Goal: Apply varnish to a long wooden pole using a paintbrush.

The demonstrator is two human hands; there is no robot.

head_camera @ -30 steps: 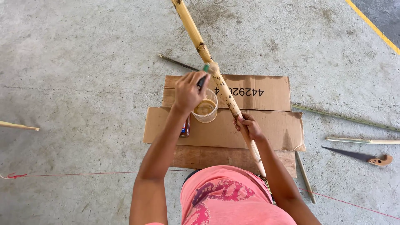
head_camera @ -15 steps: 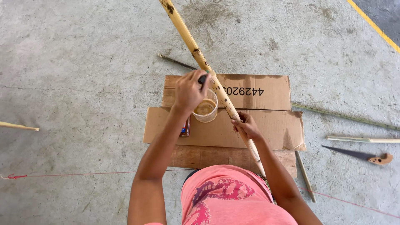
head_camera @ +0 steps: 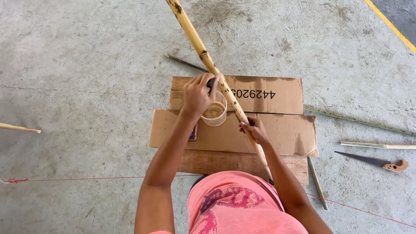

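Partly hidden, right hand [head_camera: 255, 130] clamps the bamboo pole [head_camera: 203, 54]; left hand [head_camera: 197, 95] fingers pinch something unclear.

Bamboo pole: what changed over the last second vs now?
The bamboo pole slid up and left through the frame, its far end now leaving the top edge further left. The left hand, holding something small and dark against the pole, moved slightly down it, toward the right hand. Unchanged: right hand still grips the pole lower down, the clear cup sits on the cardboard, the saw lies on the floor.
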